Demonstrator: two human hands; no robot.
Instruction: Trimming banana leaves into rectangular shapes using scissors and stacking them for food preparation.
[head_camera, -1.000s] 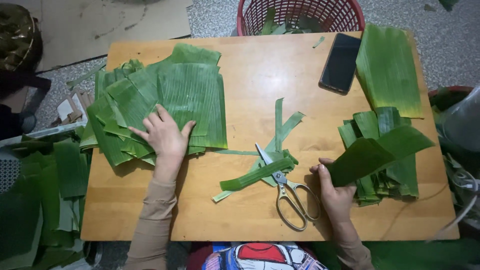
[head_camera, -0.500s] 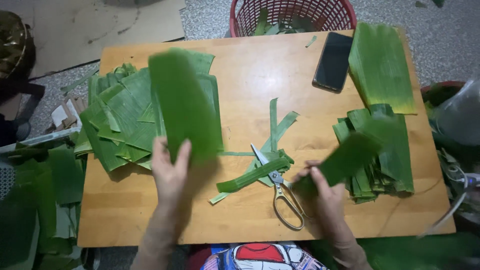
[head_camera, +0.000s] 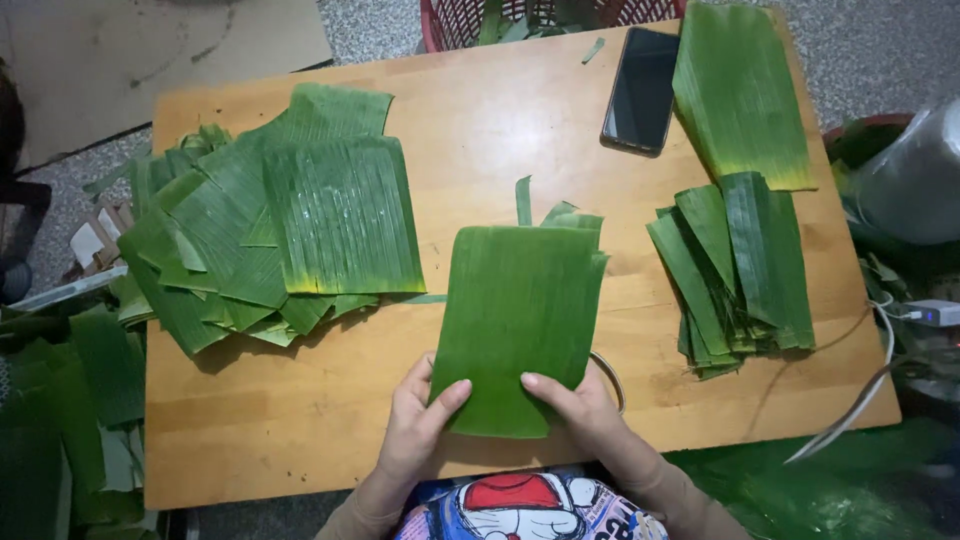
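Head view | left hand (head_camera: 415, 435) and right hand (head_camera: 580, 405): fingers clamped on leaf (head_camera: 520, 320) | near front edge of desk (head_camera: 480, 120) | leaf pile (head_camera: 270, 240) at left edge

A wooden table (head_camera: 500, 130) takes up most of the floor space here. On its left side lies a loose heap of broad green leaves (head_camera: 270, 240), the top one flat and nearly square. On the right sits a tidier stack of narrow leaf strips (head_camera: 740, 265), with one long leaf (head_camera: 740, 95) lying just above it, running off the far edge. A dark phone (head_camera: 640, 88) rests face up beside that long leaf. Past the far edge stands a red basket (head_camera: 450, 25). More leaves (head_camera: 60, 400) are strewn on the ground at left.
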